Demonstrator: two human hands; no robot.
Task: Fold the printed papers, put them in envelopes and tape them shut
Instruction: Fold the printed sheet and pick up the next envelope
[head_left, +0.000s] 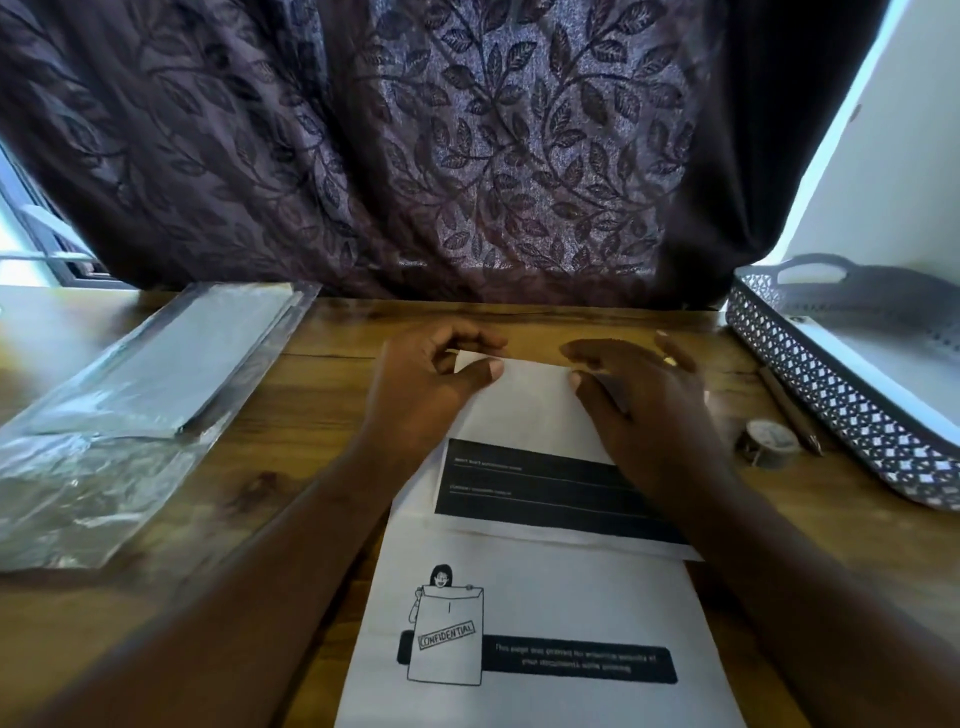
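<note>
Left hand (431, 384): fingers curled over the far-left corner of the top sheet (524, 405), thumb flat on top of it, so it pinches that corner. Right hand (641, 410): palm down on the sheet's far-right part, thumb tip on the paper, fingers loosely extended past the far edge, nothing gripped; fingertips are blurred. There's a ring (670, 360) on one finger. The top sheet lies between both hands at table centre, with its blank white face up at the far end and a black text band across the near end. Can't tell if it's creased yet. It overlaps the far end of a second printed sheet (545, 597), which lies flat and closer to the person, showing a "CONFIDENTIAL" envelope drawing and a black caption bar; the small text is unreadable. Left of the hands, well apart, an envelope pack (140, 384) in clear plastic lies on the wooden table (311, 415), angled. Right of the right hand is a tape roll (768, 441), standing on the table, with a pen (789, 410) just beside it on the far side. Past those, at the right edge, sits a mesh tray (831, 410) with a handle cutout and white paper inside. A dark leaf-pattern curtain (467, 156) hangs behind the table's far edge.
</note>
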